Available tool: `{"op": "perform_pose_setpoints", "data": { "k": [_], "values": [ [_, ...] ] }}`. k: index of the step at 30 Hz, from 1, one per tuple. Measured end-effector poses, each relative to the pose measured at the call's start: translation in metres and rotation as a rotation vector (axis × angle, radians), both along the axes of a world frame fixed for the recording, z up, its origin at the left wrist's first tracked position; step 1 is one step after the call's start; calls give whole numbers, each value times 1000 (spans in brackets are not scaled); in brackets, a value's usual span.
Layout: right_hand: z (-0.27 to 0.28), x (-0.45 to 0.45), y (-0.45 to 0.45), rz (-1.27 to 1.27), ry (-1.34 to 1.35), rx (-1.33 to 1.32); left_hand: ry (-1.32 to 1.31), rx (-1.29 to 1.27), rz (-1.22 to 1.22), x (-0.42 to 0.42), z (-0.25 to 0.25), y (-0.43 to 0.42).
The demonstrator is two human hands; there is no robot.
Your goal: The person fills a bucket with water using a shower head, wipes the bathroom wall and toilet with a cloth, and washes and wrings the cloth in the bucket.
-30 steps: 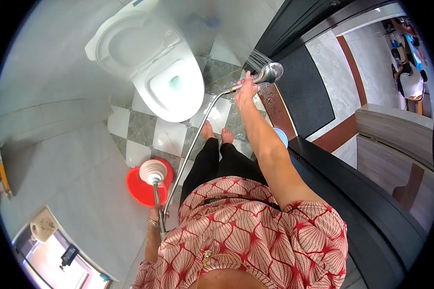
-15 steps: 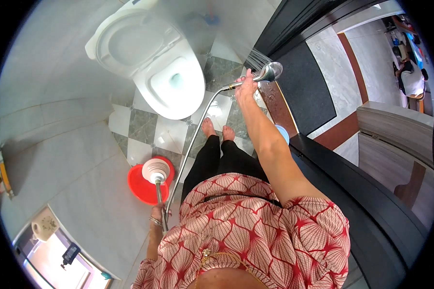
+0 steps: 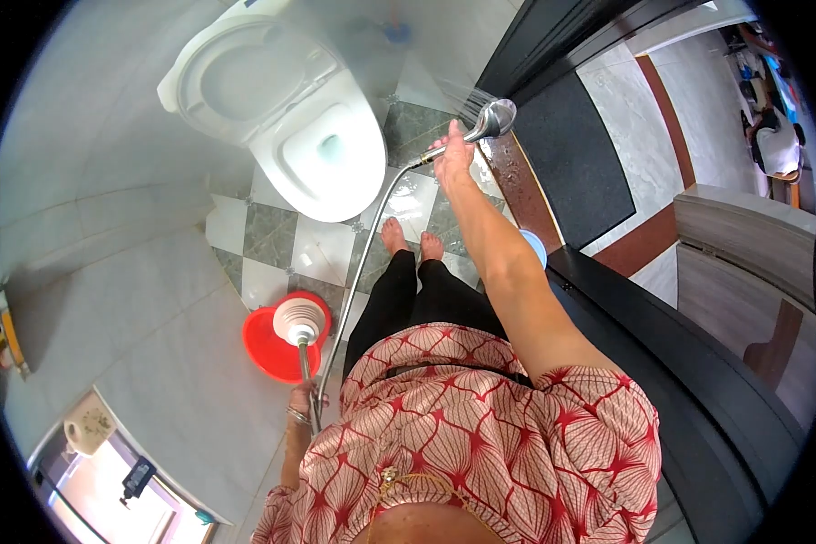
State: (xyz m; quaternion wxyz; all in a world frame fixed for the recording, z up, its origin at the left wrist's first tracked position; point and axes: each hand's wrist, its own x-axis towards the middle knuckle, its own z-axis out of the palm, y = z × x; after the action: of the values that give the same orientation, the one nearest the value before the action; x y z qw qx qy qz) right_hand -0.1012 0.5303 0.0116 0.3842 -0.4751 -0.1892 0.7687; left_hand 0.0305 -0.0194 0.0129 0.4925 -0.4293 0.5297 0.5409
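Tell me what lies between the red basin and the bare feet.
In the head view, the shower hose crosses between the red basin and the bare feet, above checkered floor tiles.

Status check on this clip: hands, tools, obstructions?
Right hand gripping shower head, water spraying. Left hand gripping plunger at red basin. Shower hose strung between hands.

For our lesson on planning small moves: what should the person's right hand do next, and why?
Probably ease the running shower head toward the toilet with the right hand: drops speckle the brown sill near it, and the dark mat lies just beyond, so this may keep the mat drier.
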Motion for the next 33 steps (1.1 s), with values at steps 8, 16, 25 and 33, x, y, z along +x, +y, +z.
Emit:
{"op": "perform_pose_setpoints", "data": {
  "k": [8, 16, 25, 33],
  "values": [
    [-2, 1, 6, -7, 12, -3, -6, -17, -29, -2, 9, 10],
    [-16, 13, 12, -108, -76, 53, 58, -56, -96, 0, 15, 11],
    [-30, 35, 16, -160, -193, 53, 93, 13, -99, -2, 11, 11],
    [-26, 54, -7, -120, -317, 34, 41, -32, 5, -5, 12, 13]
  ]
}}
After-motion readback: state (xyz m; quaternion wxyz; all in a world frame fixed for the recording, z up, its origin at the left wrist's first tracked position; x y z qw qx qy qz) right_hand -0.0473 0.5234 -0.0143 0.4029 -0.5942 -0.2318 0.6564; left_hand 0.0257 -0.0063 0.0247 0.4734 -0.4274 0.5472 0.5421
